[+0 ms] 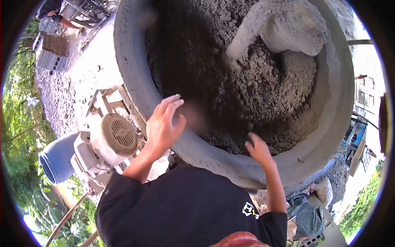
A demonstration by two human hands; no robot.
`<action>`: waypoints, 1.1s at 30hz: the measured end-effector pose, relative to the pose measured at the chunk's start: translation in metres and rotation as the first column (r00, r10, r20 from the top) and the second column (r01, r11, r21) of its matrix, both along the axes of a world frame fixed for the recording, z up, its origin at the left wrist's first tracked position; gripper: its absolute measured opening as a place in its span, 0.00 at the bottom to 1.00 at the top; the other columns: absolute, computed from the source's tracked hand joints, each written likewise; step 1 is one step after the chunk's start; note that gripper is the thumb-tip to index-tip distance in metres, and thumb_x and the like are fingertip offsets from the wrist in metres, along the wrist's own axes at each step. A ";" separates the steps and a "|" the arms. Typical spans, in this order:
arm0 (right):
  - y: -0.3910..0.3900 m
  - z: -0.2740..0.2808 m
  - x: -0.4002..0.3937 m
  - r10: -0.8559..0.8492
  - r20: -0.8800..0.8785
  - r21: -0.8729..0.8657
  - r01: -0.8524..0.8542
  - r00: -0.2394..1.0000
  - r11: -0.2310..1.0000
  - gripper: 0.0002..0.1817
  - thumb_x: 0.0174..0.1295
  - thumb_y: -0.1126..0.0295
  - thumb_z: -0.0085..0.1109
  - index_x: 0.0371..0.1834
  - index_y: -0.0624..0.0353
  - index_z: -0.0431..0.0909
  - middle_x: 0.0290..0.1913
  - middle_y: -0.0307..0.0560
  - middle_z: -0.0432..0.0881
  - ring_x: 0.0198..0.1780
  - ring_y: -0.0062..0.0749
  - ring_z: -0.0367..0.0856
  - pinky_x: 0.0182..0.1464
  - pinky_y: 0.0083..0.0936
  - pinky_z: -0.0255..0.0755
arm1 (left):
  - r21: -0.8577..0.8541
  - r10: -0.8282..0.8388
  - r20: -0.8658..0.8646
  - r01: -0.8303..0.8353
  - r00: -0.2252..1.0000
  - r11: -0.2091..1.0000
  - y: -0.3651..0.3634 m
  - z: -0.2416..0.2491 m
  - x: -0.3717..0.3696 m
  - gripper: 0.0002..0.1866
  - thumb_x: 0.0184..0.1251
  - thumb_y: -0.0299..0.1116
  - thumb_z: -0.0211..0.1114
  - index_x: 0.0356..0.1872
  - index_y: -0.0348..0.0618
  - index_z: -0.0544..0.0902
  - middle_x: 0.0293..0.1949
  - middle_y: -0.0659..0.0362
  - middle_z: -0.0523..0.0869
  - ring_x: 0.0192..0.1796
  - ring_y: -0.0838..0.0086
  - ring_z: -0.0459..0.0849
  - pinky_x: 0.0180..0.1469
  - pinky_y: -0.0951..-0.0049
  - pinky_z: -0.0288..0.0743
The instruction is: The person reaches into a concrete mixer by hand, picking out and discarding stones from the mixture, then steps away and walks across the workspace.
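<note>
A large round mixer pan (135,78) stands in front of me, its rim and wall coated grey. Inside lies crumbly grey cement mix (263,82), dark with shadow on its left side. My left hand (164,123) is over the near left rim, fingers stretched out and thumb apart, with nothing in it. Past the near right rim, my right hand (260,150) reaches over the mix with thumb and forefinger apart. A small dark lump (249,126) shows just beyond its fingertips. A thick mixing paddle (292,26), caked in cement, rises from the mix at the upper right.
A dusty motor (119,136) with a vented cover sits by the pan's left side, beside a blue barrel (57,158) on its side. Dark plastic sheeting (306,216) lies at the lower right. At the upper left, part of another person (61,18) shows near a wooden frame.
</note>
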State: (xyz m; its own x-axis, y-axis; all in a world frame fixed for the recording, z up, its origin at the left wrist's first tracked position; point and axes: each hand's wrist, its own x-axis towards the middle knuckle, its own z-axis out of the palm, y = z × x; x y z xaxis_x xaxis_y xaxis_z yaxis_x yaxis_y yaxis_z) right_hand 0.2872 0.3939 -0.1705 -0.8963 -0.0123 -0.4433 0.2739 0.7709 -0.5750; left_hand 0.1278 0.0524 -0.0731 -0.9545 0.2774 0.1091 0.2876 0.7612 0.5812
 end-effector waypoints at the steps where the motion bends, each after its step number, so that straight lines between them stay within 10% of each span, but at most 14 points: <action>1: 0.009 -0.025 -0.010 -0.224 0.174 -0.025 0.232 0.959 0.973 0.28 0.62 0.62 0.58 0.64 0.62 0.66 0.55 0.64 0.77 0.57 0.55 0.76 0.58 0.40 0.71 | -0.003 -0.017 0.022 0.017 1.000 1.000 0.000 0.002 -0.001 0.19 0.54 0.27 0.62 0.50 0.44 0.79 0.55 0.58 0.80 0.53 0.61 0.81 0.51 0.65 0.78; 3: 0.001 -0.046 -0.041 -0.659 0.502 0.018 0.755 0.559 0.655 0.32 0.64 0.56 0.59 0.67 0.59 0.62 0.54 0.62 0.78 0.59 0.51 0.75 0.55 0.38 0.72 | -0.019 -0.037 0.064 0.039 0.997 0.999 -0.001 0.003 -0.002 0.19 0.53 0.26 0.63 0.49 0.43 0.79 0.55 0.58 0.80 0.52 0.61 0.81 0.49 0.64 0.79; 6: 0.017 -0.165 -0.022 -0.563 0.821 -0.021 0.990 0.097 0.140 0.27 0.59 0.56 0.62 0.57 0.62 0.73 0.48 0.56 0.81 0.50 0.49 0.81 0.47 0.42 0.78 | -0.010 -0.046 0.058 0.046 0.997 0.999 -0.002 0.003 -0.005 0.18 0.53 0.26 0.64 0.48 0.42 0.79 0.54 0.56 0.79 0.52 0.60 0.81 0.49 0.64 0.79; 9: -0.018 -0.236 -0.003 -0.874 0.484 0.116 0.993 -0.044 0.014 0.26 0.54 0.60 0.62 0.52 0.65 0.75 0.48 0.60 0.80 0.52 0.53 0.79 0.52 0.43 0.76 | -0.001 -0.025 0.075 0.025 0.997 1.000 -0.004 0.002 -0.006 0.18 0.51 0.26 0.64 0.47 0.43 0.80 0.54 0.57 0.80 0.52 0.61 0.81 0.49 0.65 0.79; 12: -0.025 -0.281 0.010 -0.982 0.143 0.345 0.924 0.120 0.163 0.24 0.48 0.64 0.62 0.48 0.67 0.76 0.48 0.64 0.80 0.54 0.58 0.78 0.56 0.44 0.74 | 0.009 -0.006 0.097 0.005 0.995 1.000 -0.002 0.006 -0.006 0.18 0.51 0.26 0.64 0.47 0.44 0.81 0.54 0.57 0.81 0.52 0.61 0.81 0.49 0.66 0.79; 17: -0.003 -0.197 -0.010 -0.755 0.610 0.044 0.942 0.240 0.334 0.25 0.57 0.65 0.61 0.57 0.66 0.73 0.47 0.51 0.79 0.43 0.43 0.80 0.37 0.38 0.78 | 0.046 -0.023 0.040 0.021 0.999 0.999 -0.006 0.000 -0.002 0.17 0.52 0.25 0.64 0.46 0.43 0.81 0.54 0.57 0.81 0.51 0.61 0.82 0.47 0.66 0.80; 21: 0.017 -0.171 -0.016 -0.695 0.638 0.034 0.889 0.333 0.457 0.25 0.62 0.63 0.59 0.59 0.65 0.70 0.51 0.50 0.78 0.41 0.43 0.81 0.37 0.38 0.78 | 0.097 0.021 -0.032 -0.018 0.999 0.995 -0.006 -0.001 0.003 0.16 0.52 0.24 0.63 0.45 0.43 0.81 0.56 0.57 0.80 0.53 0.60 0.81 0.49 0.66 0.79; 24: 0.031 -0.166 -0.014 -0.527 0.583 0.034 0.629 0.619 0.777 0.21 0.64 0.61 0.58 0.53 0.66 0.75 0.43 0.50 0.81 0.38 0.40 0.82 0.35 0.38 0.77 | 0.125 0.060 -0.068 -0.051 0.996 0.991 -0.009 -0.003 0.009 0.17 0.53 0.24 0.63 0.46 0.44 0.80 0.58 0.55 0.78 0.58 0.59 0.78 0.56 0.64 0.76; 26: 0.034 -0.134 -0.023 0.027 0.345 0.036 -0.042 0.938 0.998 0.18 0.64 0.60 0.57 0.42 0.68 0.80 0.35 0.54 0.83 0.36 0.44 0.83 0.38 0.41 0.76 | 0.179 0.122 -0.133 -0.097 0.984 0.979 -0.009 -0.005 0.010 0.18 0.54 0.24 0.62 0.49 0.43 0.79 0.60 0.52 0.76 0.61 0.56 0.75 0.61 0.62 0.72; 29: 0.006 -0.042 -0.055 0.206 0.235 0.112 -0.237 0.950 0.965 0.22 0.63 0.55 0.55 0.34 0.68 0.82 0.40 0.65 0.81 0.45 0.60 0.79 0.52 0.44 0.72 | 0.217 0.149 -0.190 -0.107 0.970 0.970 -0.013 -0.010 0.012 0.21 0.56 0.24 0.62 0.54 0.42 0.76 0.63 0.49 0.70 0.65 0.55 0.71 0.63 0.60 0.69; 33: -0.008 0.035 -0.063 0.111 -0.138 0.027 -0.109 0.984 0.994 0.17 0.64 0.61 0.56 0.30 0.67 0.82 0.41 0.60 0.82 0.43 0.53 0.81 0.49 0.39 0.73 | 0.257 0.235 -0.242 -0.172 0.941 0.951 -0.013 -0.016 0.017 0.24 0.59 0.25 0.60 0.59 0.41 0.72 0.66 0.48 0.65 0.66 0.55 0.69 0.63 0.61 0.70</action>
State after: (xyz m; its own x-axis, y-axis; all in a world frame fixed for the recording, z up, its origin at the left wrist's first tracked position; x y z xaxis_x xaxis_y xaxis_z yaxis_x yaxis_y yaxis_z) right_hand 0.2244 0.3861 -0.1352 -0.9428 -0.1067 -0.3158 0.1054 0.8034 -0.5860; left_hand 0.1452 0.0392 -0.0887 -0.9145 0.0173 0.4042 0.3089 0.6751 0.6700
